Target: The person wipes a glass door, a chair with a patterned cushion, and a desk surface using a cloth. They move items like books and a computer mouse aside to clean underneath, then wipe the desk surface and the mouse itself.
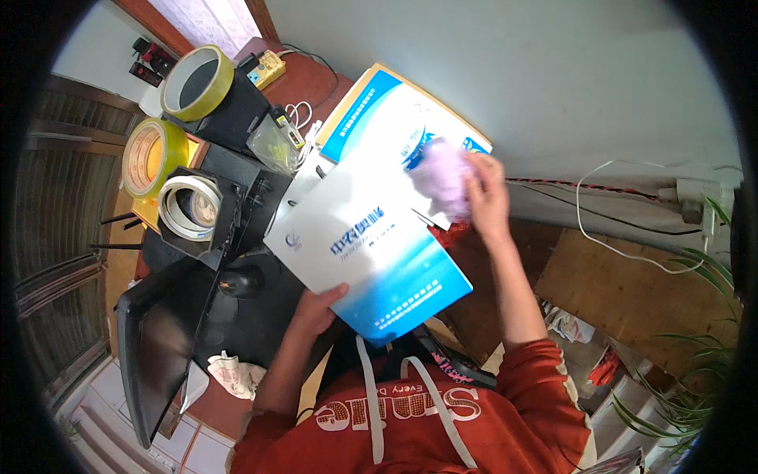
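Note:
My left hand (320, 308) grips the near-left edge of a white and blue printed folder (367, 255), its thumb on top. The folder is tilted and bears writing. Higher up to the right, my right hand (488, 192) holds a bunched pink cloth (444, 178). The cloth covers part of another white and blue folder (379, 112), which lies on a stack with a tan edge behind the held folder. Some fingers of both hands are hidden by what they hold.
Rolls of tape (198, 83) stand on dark boxes at the left, above a monitor (160, 349) and a black mouse (241, 281). A power strip (266, 70) lies at the back. A crumpled white cloth (235, 376) is near my left arm. Cables run along the wall; a plant (681, 409) is at right.

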